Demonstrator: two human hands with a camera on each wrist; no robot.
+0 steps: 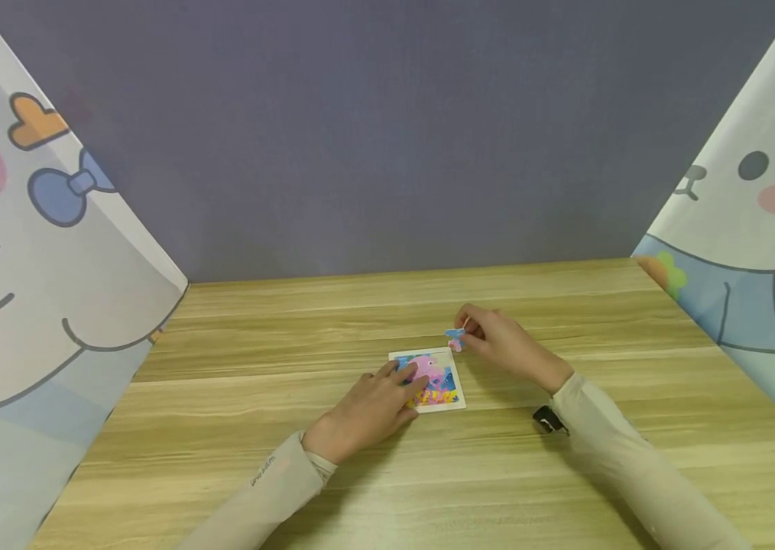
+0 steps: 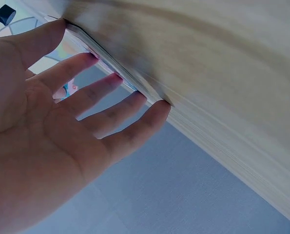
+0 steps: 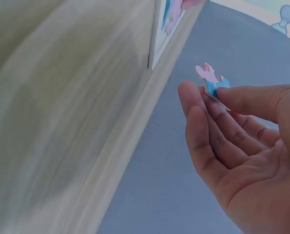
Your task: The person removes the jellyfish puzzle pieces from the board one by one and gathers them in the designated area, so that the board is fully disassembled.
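Puzzle board [image 1: 445, 406]: flat on the wood-grain surface [image 1: 257, 359], a bit below ctr. of the head view; white rim, pic of a pink figure on blue w/ yellow at 6 o'clock. Pale patch nr its 1 o'clock corner.
Puzzle piece [image 1: 455, 341]: small, pink & blue, up in the air just past the board's 1 o'clock corner; R wrist view shows a gap btwn. it & the board.
Left hand [image 1: 374, 401]: comes in from 8 o'clock; fingers spread & fairly straight, tips resting on the board, thumb at its near edge. Grasps nothing.
Right hand [image 1: 497, 340]: at the board's 2 o'clock; pinches the piece btwn. thumb & forefinger.
Sleeves [image 1: 270, 489]: pale, both arms; dark lettering on the L one.
Black object [image 1: 548, 418]: small, approx. 3–4 o'clock from the board, right by the R sleeve; can't tell if it's attached.
Grey wall [image 1: 401, 137]: 12 o'clock, behind the surface.
Cartoon panels [image 1: 759, 229]: one at 10 o'clock, one at 2.
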